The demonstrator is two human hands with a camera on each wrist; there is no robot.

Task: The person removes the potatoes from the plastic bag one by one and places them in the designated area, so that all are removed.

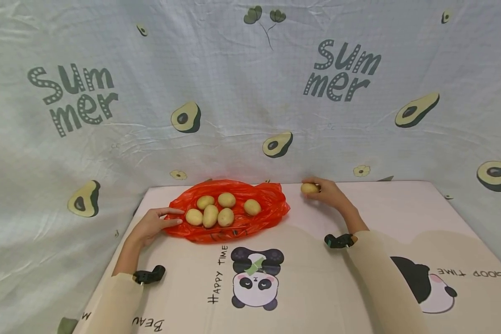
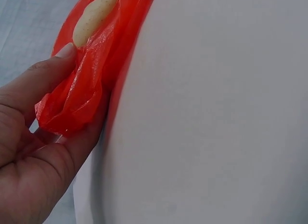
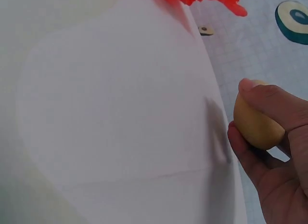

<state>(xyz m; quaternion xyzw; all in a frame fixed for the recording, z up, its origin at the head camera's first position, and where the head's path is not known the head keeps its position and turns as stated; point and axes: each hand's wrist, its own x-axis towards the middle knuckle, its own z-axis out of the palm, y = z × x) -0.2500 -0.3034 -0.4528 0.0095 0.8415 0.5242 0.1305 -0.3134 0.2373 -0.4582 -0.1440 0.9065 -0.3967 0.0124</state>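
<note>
Nearest my head camera, a beige left sleeve (image 1: 114, 306) and a beige right sleeve (image 1: 390, 290) reach in from the bottom edge. Ahead of the right one I have a smooth, oval, pale-yellow potato (image 1: 310, 188) by the table's far edge, just beyond the right end of the bag and apart from it. The right hand (image 1: 327, 192) grips it; my right wrist view shows the thumb across one side and the fingers curled round the other.

To its left, the crinkled red plastic bag (image 1: 271, 215) lies spread out, with six more pale-yellow potatoes (image 1: 210, 216) on it: five clustered, one off to the right. At the bag's left end the left hand (image 1: 152, 226) pinches the gathered plastic; on my left wrist feed the thumb lies over it, its tip beside a potato, with fingers underneath.

Each wrist wears a small black device (image 1: 339, 240). Under everything I see a pale tablecloth (image 1: 302, 260) printed with pandas, and behind it hangs a whitish avocado-print sheet (image 1: 229, 79).
</note>
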